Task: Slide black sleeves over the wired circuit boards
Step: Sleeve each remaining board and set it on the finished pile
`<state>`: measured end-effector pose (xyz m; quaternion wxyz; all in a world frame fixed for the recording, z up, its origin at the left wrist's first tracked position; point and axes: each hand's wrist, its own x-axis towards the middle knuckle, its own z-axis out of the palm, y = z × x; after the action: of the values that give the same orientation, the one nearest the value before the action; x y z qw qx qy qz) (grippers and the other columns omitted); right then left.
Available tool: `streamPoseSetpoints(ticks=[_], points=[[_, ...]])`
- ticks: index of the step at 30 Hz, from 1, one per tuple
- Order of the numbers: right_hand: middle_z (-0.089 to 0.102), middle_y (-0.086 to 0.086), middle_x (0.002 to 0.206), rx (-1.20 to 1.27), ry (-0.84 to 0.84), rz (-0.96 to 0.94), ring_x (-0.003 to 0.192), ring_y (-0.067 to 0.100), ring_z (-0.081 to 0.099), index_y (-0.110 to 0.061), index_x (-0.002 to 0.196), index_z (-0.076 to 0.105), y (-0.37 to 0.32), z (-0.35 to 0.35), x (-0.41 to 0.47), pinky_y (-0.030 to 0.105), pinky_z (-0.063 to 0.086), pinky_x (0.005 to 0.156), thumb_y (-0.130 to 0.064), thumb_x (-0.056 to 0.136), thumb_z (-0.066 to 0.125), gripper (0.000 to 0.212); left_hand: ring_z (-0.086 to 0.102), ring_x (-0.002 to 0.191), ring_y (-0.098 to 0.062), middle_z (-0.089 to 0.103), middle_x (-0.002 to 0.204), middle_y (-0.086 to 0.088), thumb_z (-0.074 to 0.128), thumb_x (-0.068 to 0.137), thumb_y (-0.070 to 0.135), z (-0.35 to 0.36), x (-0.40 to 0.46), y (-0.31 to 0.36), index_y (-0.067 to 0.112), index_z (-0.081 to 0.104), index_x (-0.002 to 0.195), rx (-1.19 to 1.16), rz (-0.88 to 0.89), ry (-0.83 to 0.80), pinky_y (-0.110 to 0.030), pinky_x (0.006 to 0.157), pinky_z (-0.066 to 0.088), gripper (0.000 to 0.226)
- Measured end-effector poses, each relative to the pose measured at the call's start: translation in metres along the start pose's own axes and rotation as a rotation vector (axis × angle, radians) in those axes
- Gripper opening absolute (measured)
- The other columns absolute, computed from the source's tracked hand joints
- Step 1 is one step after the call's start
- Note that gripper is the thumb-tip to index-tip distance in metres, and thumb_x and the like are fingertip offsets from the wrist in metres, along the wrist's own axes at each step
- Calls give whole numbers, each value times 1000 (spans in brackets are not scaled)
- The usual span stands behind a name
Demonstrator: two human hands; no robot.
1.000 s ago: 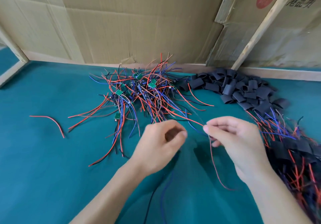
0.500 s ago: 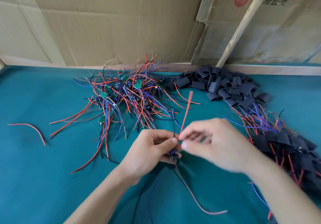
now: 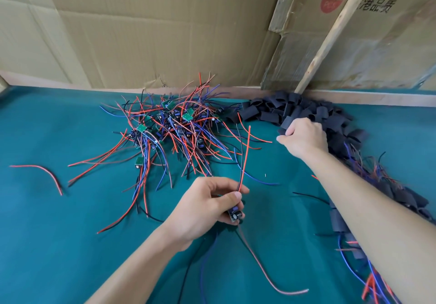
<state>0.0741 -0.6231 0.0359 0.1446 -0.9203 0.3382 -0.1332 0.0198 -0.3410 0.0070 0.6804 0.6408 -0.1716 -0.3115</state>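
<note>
Flattened brown cardboard sheets (image 3: 151, 39) and a slanted pale wooden batten (image 3: 330, 34) wall off the far edge of a bench covered in teal felt (image 3: 59, 244). Along that far edge lie two heaps that meet near the middle: a tangled pile of small green circuit boards with red, blue and black wires (image 3: 169, 129) on the left, and a pile of short black sleeves (image 3: 295, 110) on the right. The sleeve pile reaches back to the wooden strip at the foot of the cardboard and trails down the right side, where a strip of sleeved boards with wire tails (image 3: 401, 197) runs toward the near right corner.

The left hand (image 3: 207, 209) hovers over the open felt in the near middle, fingers curled round one wired circuit board (image 3: 236, 215); its red and black wires (image 3: 244, 157) stand up out of the grip and a long pinkish lead (image 3: 266, 275) trails down across the felt. The right hand (image 3: 303, 137) is stretched out to the near edge of the sleeve pile, fingers curled into the sleeves there and pinching one at its tips.

A single loose red and black wire (image 3: 42, 171) lies alone at the far left, with bare felt all round it and along the near edge.
</note>
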Motion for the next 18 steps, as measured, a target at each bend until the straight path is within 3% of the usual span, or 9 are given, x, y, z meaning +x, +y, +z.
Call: streamPoseSetpoints(ticks=[3, 6, 9, 11, 14, 18], points=[[72, 14, 108, -2, -10, -6, 106, 37, 66, -15, 95, 75, 0, -2, 2, 35, 51, 79, -33, 84, 83, 22, 66, 71, -26, 67, 74, -7, 59, 100, 3, 0, -1, 0, 8, 76, 100, -7, 0, -2, -31, 67, 58, 18], [73, 14, 100, 3, 11, -29, 93, 35, 65, -15, 87, 76, -3, -9, -2, 33, 51, 74, -20, 84, 79, 7, 66, 70, -26, 66, 75, -8, 59, 100, 3, 0, -1, -1, 8, 76, 101, -9, -7, 0, -33, 68, 58, 18], [75, 4, 75, 208, -7, -18, 81, 26, 70, -20, 73, 76, -9, -25, -16, 33, 58, 76, -15, 74, 79, 6, 66, 70, -25, 67, 75, -7, 59, 100, 2, 1, -1, 0, 11, 75, 107, -21, -4, 27, -34, 67, 59, 20], [73, -2, 63, 491, -47, -20, 66, 17, 73, -23, 71, 74, -14, -36, -40, 37, 62, 73, -18, 65, 77, 9, 66, 69, -22, 67, 74, -6, 59, 99, 2, 3, 1, -1, 13, 73, 113, -36, 9, 78, -33, 66, 60, 22], [74, -2, 64, 782, -199, -181, 54, 11, 67, -27, 83, 74, -21, -38, -100, 33, 56, 64, -24, 61, 74, 22, 68, 68, -21, 68, 72, -5, 57, 100, 1, 5, 2, -1, 12, 70, 120, -95, 35, 146, -30, 64, 60, 25], [71, -9, 65, 748, -258, -373, 55, 7, 64, -28, 83, 73, -28, -15, -166, 17, 50, 59, -15, 67, 73, 20, 66, 65, -18, 67, 74, -7, 53, 99, -2, 7, -1, 2, 13, 76, 108, -47, 76, 128, -29, 63, 60, 29]])
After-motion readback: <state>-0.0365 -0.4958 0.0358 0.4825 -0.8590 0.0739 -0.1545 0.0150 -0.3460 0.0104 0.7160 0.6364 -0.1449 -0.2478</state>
